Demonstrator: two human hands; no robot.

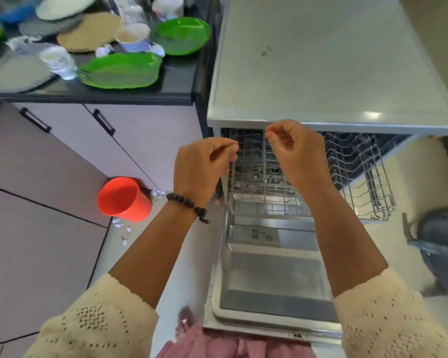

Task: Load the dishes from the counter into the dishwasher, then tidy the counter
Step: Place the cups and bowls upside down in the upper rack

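Left hand (204,164), right hand (295,153) — fingers loosely curled, holding nothing, above empty grey wire dishwasher rack (308,177). Advice: fetch far-left green plastic plates (122,71) first — slot upright.

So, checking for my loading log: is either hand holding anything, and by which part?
Nothing visible. The left hand and right hand hang loosely curled over the dishwasher rack.
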